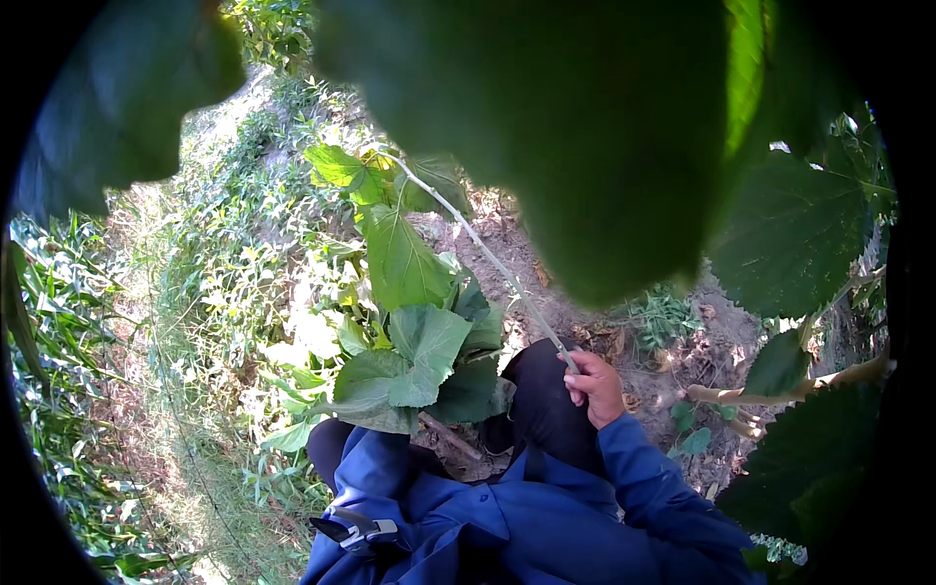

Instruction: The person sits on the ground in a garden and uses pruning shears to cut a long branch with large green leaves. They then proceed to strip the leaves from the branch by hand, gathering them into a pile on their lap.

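My right hand (594, 386) pinches the near end of a long, thin, pale branch (488, 252) between thumb and fingers, above my right knee. The branch slants away to the upper left and is bare along most of its length; green leaves (340, 167) show about its far end. A pile of broad, toothed leaves (428, 355) lies in front of my left sleeve (373, 461). My left hand is out of sight, hidden by these leaves, so its hold cannot be seen.
Large blurred leaves (585, 146) hang close to the camera. At right, cut-looking woody limbs (790, 387) jut over dry soil (497, 227). Weeds (241, 212) and long-bladed plants (62, 351) grow at left. A dark strap with a metal buckle (369, 532) lies by my left arm.
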The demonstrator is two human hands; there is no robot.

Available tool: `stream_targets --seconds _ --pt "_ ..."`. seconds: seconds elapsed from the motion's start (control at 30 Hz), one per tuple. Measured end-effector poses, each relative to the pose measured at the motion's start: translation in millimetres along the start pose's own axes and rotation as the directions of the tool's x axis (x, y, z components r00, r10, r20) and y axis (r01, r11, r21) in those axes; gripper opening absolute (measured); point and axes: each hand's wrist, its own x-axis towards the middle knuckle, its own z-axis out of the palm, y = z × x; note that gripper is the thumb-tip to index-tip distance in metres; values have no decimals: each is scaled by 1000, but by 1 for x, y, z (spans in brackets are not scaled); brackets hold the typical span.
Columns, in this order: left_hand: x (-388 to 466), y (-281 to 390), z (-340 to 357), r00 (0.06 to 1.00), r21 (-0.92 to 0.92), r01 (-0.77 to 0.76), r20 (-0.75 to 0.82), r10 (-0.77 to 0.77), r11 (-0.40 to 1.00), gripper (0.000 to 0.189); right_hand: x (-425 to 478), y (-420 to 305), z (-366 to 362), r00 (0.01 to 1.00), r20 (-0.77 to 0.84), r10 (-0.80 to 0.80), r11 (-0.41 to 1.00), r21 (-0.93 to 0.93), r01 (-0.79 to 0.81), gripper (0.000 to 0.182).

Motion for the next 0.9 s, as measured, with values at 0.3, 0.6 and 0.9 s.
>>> stream_targets --seconds 0.3,0.6,0.9 --pt "33 40 31 963 -542 173 268 -25 822 38 2 22 -2 988 -120 -93 989 101 106 29" --pt "48 67 24 962 -827 214 270 34 520 39 0 0 6 1000 -28 -15 998 -56 13 28" --pt "65 105 18 965 -864 109 210 155 492 24 2 3 4 994 108 16 989 -149 0 21"
